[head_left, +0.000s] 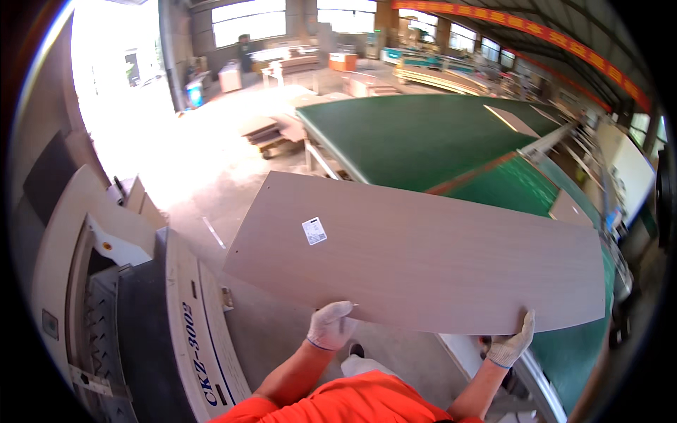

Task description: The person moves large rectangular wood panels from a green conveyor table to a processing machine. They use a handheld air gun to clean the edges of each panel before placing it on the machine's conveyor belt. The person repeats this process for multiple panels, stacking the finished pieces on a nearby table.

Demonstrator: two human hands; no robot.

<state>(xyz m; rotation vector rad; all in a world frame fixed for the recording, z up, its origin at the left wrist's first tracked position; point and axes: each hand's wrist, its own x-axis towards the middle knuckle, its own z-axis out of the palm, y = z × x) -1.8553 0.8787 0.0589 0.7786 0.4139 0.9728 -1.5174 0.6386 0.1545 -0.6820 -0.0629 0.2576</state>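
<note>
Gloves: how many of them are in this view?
2: one on the left hand, one on the right hand, both holding the board by its near edge. Others may be hidden.

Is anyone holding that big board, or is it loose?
Held: white-gloved left hand and white-gloved right hand grip the rectangular greyish-brown board at its near edge.
</note>
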